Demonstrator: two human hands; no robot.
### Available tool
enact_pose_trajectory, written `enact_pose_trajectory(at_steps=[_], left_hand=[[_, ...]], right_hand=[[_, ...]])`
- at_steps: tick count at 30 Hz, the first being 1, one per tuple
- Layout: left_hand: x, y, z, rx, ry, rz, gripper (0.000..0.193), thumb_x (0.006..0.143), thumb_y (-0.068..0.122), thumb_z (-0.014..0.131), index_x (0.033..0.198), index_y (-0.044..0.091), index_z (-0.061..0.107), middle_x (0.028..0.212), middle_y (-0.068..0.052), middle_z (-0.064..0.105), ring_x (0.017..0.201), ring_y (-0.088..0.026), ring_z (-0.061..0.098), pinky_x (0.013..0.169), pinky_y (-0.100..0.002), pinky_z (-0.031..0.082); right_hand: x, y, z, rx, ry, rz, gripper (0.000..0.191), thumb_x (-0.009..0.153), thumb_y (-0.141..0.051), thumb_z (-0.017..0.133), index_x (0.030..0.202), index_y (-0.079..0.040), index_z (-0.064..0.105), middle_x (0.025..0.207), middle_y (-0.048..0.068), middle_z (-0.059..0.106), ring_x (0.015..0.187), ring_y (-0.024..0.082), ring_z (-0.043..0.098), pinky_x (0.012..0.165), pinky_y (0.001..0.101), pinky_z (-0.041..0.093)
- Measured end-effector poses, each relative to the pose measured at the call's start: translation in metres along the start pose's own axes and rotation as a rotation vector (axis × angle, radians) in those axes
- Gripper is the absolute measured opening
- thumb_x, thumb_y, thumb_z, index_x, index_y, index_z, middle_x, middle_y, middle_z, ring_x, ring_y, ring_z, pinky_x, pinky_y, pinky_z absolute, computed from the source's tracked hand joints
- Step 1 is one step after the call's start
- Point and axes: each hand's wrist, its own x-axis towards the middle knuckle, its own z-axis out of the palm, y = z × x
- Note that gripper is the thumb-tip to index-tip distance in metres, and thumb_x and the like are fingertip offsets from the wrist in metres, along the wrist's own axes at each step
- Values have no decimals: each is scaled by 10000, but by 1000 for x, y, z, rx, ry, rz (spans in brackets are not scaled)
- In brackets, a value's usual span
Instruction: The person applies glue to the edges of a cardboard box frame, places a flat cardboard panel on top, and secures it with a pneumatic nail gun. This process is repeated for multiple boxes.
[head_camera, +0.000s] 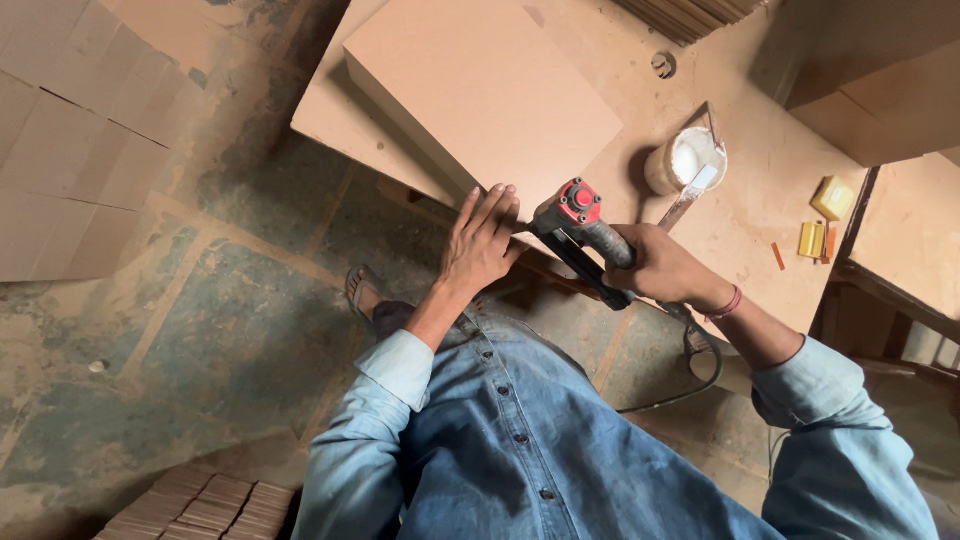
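The person stands at the edge of a brown tabletop (760, 190) and looks down over a blue denim shirt (540, 440). The left hand (482, 245) lies flat with its fingers stretched out and close together, pressing on the near corner of a box-shaped board piece (480, 90) that rests on the tabletop. It grips nothing. The right hand (665, 268) is wrapped tightly around the handle of a nail gun (580, 225), a dark tool with a red cap on top. The nose of the nail gun sits against the near edge of the board piece, just beside the fingertips of the left hand, so the two hands are close together. A dark hose (690, 370) hangs from the bottom of the nail gun and loops down toward the floor (230, 300).

Behind the right hand, a small round tub of white paste (685, 160) stands on the tabletop with a flat stick (690, 195) resting in it. Farther right lie two small yellow blocks (825, 215). A sandalled foot (362, 292) shows on the dusty floor below the left forearm. Flat board pieces (70, 130) lie stacked at upper left.
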Motion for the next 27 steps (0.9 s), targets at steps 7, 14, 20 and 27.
enact_pose_trajectory(at_steps=[7, 14, 20, 27], left_hand=[[-1, -1, -4, -6, -3, 16, 670, 813, 291, 804, 1360, -34, 596, 1500, -176, 545, 1468, -300, 442, 1259, -538, 278], [9, -15, -22, 28, -94, 67, 856, 746, 516, 846, 1358, -30, 602, 1508, -178, 523, 1460, -312, 417, 1238, -583, 245], [81, -160, -89, 401, -75, -117, 1055, 616, 744, 815, 1343, 4, 625, 1445, -371, 455, 1377, -496, 370, 1105, -686, 226], [93, -242, -114, 18, -56, -201, 947, 702, 457, 902, 1469, 0, 590, 1464, -225, 596, 1276, -425, 595, 1043, -524, 500]], right_hand=[[-4, -9, 4, -51, 34, 25, 414, 730, -29, 682, 1142, -1, 687, 722, 40, 665, 661, 115, 618, 592, 303, 524], [-10, -7, 7, -24, 78, 54, 419, 729, -27, 684, 1147, 3, 695, 693, 48, 650, 637, 121, 608, 577, 308, 514], [-26, 11, 28, 267, 228, 172, 347, 740, -18, 702, 1083, 11, 661, 689, 21, 608, 575, 111, 556, 514, 299, 454], [-27, 9, 72, 494, 417, 177, 181, 742, 16, 674, 917, 16, 628, 701, 40, 635, 582, 104, 572, 511, 275, 461]])
